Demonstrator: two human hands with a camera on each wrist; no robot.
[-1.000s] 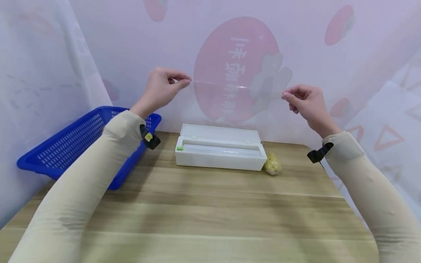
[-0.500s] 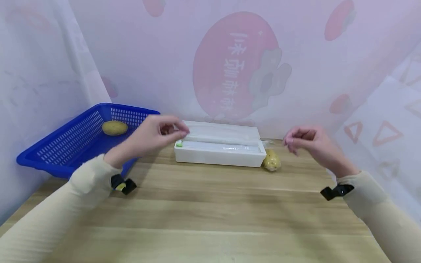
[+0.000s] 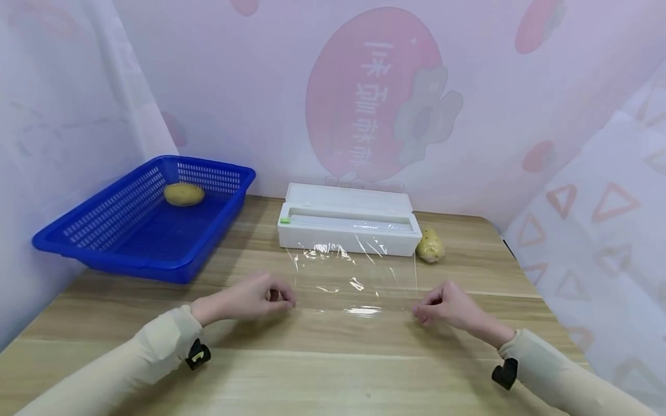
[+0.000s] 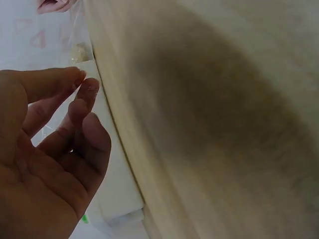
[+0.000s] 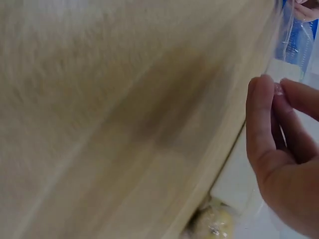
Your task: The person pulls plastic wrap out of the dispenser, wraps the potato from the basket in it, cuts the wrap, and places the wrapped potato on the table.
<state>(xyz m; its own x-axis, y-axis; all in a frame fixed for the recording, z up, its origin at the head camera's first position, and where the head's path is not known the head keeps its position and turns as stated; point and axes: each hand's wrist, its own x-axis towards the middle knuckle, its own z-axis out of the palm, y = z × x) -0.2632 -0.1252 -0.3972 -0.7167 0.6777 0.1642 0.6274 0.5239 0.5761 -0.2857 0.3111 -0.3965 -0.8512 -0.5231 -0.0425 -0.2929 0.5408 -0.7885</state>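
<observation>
Film [image 3: 356, 283] between hands, near corners pinched in left fingers [image 3: 283, 304] and right fingers [image 3: 424, 311].

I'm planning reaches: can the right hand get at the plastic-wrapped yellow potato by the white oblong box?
Probably yes: the potato lies ahead of the right hand, apparently unblocked, though that hand pinches clear plastic film.

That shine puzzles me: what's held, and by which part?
Clear plastic wrap: the left hand pinches one near corner, the right hand the other.
</observation>
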